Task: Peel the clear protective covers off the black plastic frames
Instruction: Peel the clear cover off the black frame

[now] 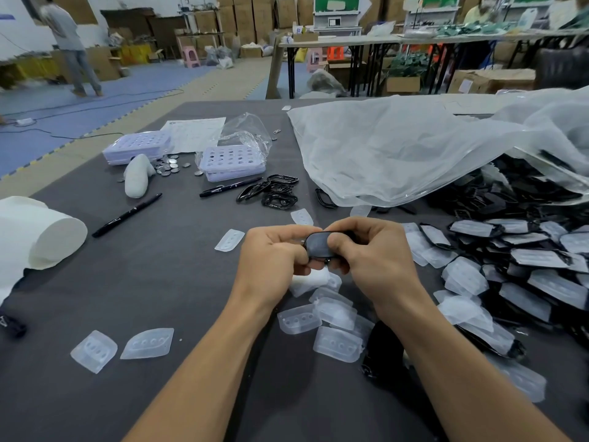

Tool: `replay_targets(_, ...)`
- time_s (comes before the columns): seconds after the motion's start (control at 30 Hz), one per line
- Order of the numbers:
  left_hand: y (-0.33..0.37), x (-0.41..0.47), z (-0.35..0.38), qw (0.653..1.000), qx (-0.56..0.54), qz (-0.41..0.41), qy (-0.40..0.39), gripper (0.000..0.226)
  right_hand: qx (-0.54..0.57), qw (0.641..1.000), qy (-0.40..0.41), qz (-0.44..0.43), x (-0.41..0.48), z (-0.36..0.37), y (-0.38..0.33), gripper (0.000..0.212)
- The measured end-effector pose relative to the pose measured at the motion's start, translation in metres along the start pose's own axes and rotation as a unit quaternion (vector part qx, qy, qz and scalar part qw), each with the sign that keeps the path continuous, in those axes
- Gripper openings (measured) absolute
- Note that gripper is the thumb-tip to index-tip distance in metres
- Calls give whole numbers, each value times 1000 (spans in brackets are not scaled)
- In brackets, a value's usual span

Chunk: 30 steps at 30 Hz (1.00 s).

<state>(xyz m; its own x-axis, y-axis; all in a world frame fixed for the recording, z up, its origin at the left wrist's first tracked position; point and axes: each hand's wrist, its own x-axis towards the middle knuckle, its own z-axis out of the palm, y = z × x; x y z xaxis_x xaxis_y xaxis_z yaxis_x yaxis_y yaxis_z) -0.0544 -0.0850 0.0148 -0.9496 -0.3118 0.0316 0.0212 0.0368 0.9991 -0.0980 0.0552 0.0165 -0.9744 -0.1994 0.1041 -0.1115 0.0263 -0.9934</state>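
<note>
Head view, single frame. Black plastic frame (318, 245) is held between the two grips, above the middle of the grey worktop (159, 282), somewhat toward its near edge; it is lifted clear of the surface.

Left grip (271, 250): closed on the frame's left end, fingers curled, thumb on top. Right grip (373, 250): closed on the frame's right end, thumb lying over its upper face, fingers curled beneath. The two grips nearly touch across the frame; only its glossy dark centre shows between the thumbs. Cannot tell whether a clear cover is on this frame.

Loose clear covers (331, 314) lie in a small heap on the worktop directly below the grips; two more covers (94, 350) lie toward the near-left corner; one cover (229, 240) lies just left of the left grip.

Along the right edge: a pile of covered frames (526, 275), black with clear covers on, spilling from under a large plastic bag (398, 148) that spreads to the far-right corner.

Beyond the grips, mid-worktop: a few bare black frames (277, 191); two black markers (127, 214); two purple trays (234, 161); scattered coin cells (169, 165). At the left edge: a white paper roll (41, 237).
</note>
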Motion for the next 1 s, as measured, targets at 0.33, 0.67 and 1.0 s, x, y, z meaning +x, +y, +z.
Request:
replay_targets(0.33,-4,2,2,998,57,-19,7,20,-10,1000,6,-6,2,-2,0,34)
replay_targets(0.67,-3,-1,2,998,41,-38,20,25,2,1000,-8,3,0,2,3,27)
replay_targets(1.0,-1,0,0,999,6,-54,-2,28,3,999,30,-18,2,-1,2,32)
